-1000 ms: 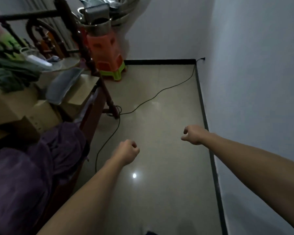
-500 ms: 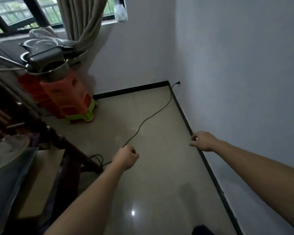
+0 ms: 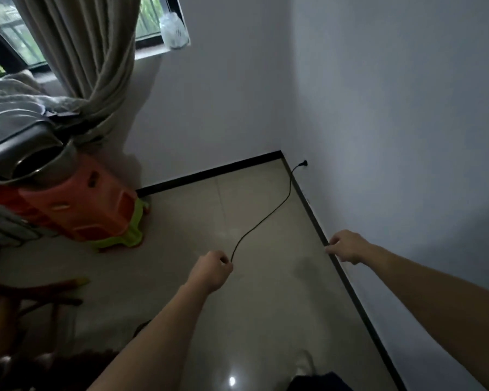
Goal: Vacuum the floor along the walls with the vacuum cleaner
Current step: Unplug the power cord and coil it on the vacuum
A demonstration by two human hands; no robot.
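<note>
No vacuum cleaner is in view. A thin black cord [image 3: 268,215] lies on the beige tiled floor [image 3: 260,306]. It runs from a plug [image 3: 304,164] low on the right wall toward me and passes out of sight behind my left hand [image 3: 211,270]. That hand is held out over the floor as a curled fist; nothing shows in it. My right hand [image 3: 346,246] is stretched forward beside the right wall, over the black baseboard [image 3: 350,289], fingers curled and holding nothing.
Stacked orange and green plastic stools [image 3: 79,207] carrying metal pots [image 3: 20,148] stand at the left by the far wall. A knotted curtain [image 3: 88,66] hangs below the window. Dark wooden furniture [image 3: 26,300] sits at lower left. The two white walls meet in a corner ahead.
The view has swung up and right toward the corner as I moved forward. The cluttered table has left the view. Both hands stay curled and extended.
</note>
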